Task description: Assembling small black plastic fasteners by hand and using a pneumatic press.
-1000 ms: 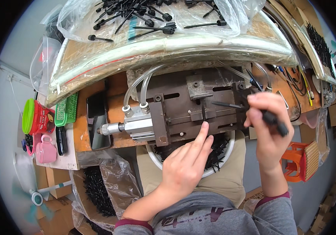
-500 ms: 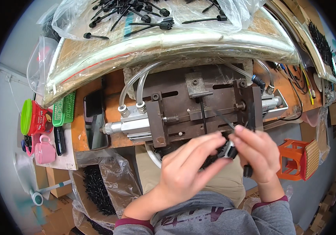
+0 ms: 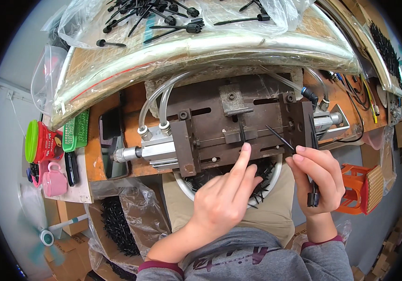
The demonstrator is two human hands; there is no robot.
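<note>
My left hand [image 3: 219, 203] reaches its index finger to the near end of a thin black rod [image 3: 242, 131] in a small metal block [image 3: 232, 137]. Its thumb is apart and the other fingers are partly bent; nothing is gripped. This block sits midway on a dark steel fixture [image 3: 203, 100]. To the right of it, my right hand [image 3: 320, 185] is closed on black rods. One slim pointed rod [image 3: 280, 138] sticks out from the fingertips toward the fixture. Another black rod with a thick head [image 3: 313, 200] lies along the palm, head downward.
Air cylinders [image 3: 161, 150] with clear hoses flank the fixture. A white-rimmed bowl [image 3: 185, 188] of black pieces rests on my lap. Headed black rods [image 3: 168, 28] lie on the plastic-covered shelf. A phone [image 3: 112, 140], pink mug [image 3: 54, 180] and orange stool [image 3: 350, 187] are around.
My hands have moved apart, the left index finger going up to the rod in the block and the right hand shifting right. The thick inner ends of the cylinder shafts have drawn back outward.
</note>
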